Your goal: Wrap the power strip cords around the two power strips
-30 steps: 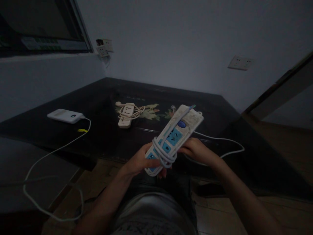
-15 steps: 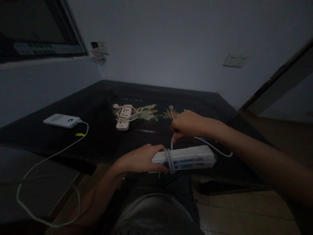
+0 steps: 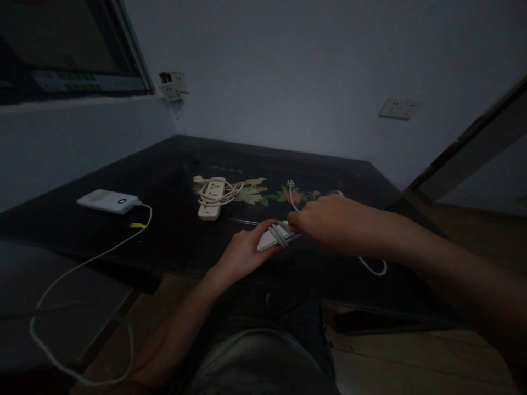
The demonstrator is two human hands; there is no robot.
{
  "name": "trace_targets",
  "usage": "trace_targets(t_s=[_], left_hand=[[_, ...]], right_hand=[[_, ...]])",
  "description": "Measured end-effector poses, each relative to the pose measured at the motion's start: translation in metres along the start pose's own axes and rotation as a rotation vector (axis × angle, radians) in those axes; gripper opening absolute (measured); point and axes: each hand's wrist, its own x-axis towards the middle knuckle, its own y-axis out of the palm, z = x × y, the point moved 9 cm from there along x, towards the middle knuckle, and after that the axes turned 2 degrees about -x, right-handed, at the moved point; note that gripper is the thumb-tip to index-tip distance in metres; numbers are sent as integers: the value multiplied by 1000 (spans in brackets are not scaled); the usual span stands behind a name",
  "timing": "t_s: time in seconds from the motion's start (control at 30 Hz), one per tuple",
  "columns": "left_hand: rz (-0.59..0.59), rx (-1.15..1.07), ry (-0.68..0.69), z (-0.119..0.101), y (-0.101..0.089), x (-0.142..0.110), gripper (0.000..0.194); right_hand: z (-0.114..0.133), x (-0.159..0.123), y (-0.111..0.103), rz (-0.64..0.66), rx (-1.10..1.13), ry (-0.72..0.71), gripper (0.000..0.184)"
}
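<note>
My left hand [image 3: 246, 248] is closed round one end of a white power strip [image 3: 267, 241], held just above the near part of the table. Several turns of grey-white cord [image 3: 279, 236] wrap that end. My right hand [image 3: 329, 222] is closed at the strip's other side, fingers curled on the cord; it hides most of the strip. From under this hand one stretch of cord runs to a plug [image 3: 290, 183] lying on the table. A further loop of cord [image 3: 376, 273] shows below my right forearm.
A second power strip [image 3: 209, 213], its cord coiled over it, lies on the dark table [image 3: 164, 164] with painted flowers. To the left is a white power bank [image 3: 107, 203] with a cable [image 3: 82, 266] hanging off the edge. Wall sockets [image 3: 398, 108] are behind.
My right hand has come down with the cord onto the power strip. The strip has been raised and turned, its socket face now out of sight.
</note>
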Motion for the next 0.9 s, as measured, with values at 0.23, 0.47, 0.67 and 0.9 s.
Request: trace_targets(t_s=[0.23, 0.47, 0.67, 0.9], left_hand=[[14, -61, -18, 5, 5, -1, 57], [-39, -12, -25, 12, 4, -2, 54], [-20, 97, -33, 12, -2, -7, 53], [-163, 153, -79, 23, -31, -10, 51]], right_hand=[[16, -7, 21, 101, 42, -7, 16], [8, -18, 30, 82, 28, 66, 33], [-13, -27, 34, 146, -15, 143, 26], [-7, -27, 42, 224, 180, 97, 29]])
